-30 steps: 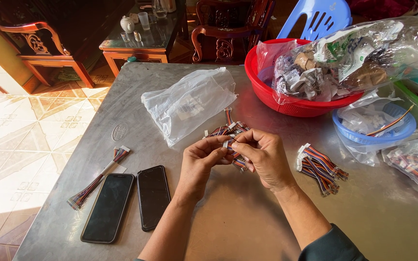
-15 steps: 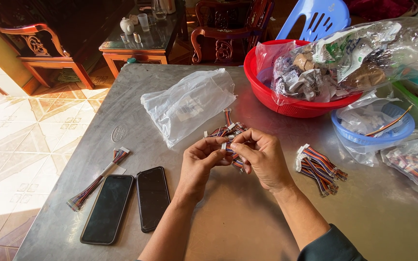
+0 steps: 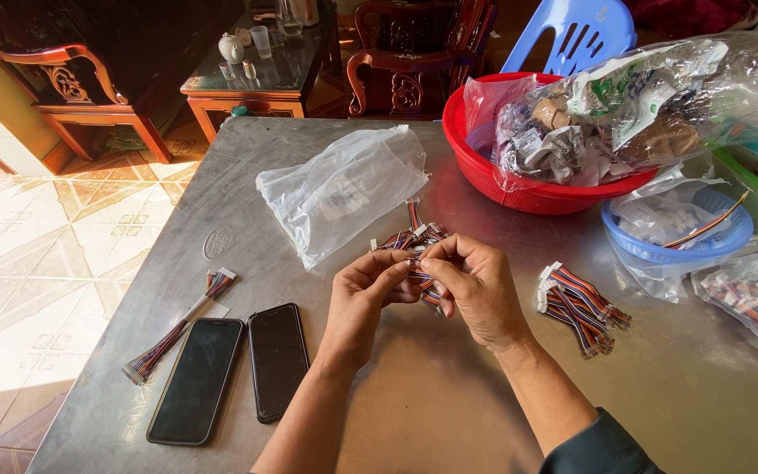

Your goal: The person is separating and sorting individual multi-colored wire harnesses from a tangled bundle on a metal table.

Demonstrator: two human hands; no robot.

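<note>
1. Far left of the table – a long multicoloured ribbon cable lies loose on the metal, its white connector end pointing up and to the right.
2. Just right of it, two dark phones lie side by side, screens up, near your left forearm.
3. Above them a crumpled clear plastic bag rests on the table, well apart from both of your hands.
4. Your left hand: its grip is closed, thumb and fingertips pinching the small wire harness at its left side.
5. The wire harness sits between your two hands, raised a little over the table near its middle; a loose cluster of similar wires lies just behind your fingers.
6. Your right hand: its grip is likewise closed on the harness – fingers curled over the wires, thumb pressing from the left.
7. Right of that hand, a bundle of coloured wires with white connectors lies on the table, near but not touching it.
8. Farther right – a red basin filled with bagged parts, a blue bowl holding plastic and a cable, and a bag of more wires at the edge.
</note>
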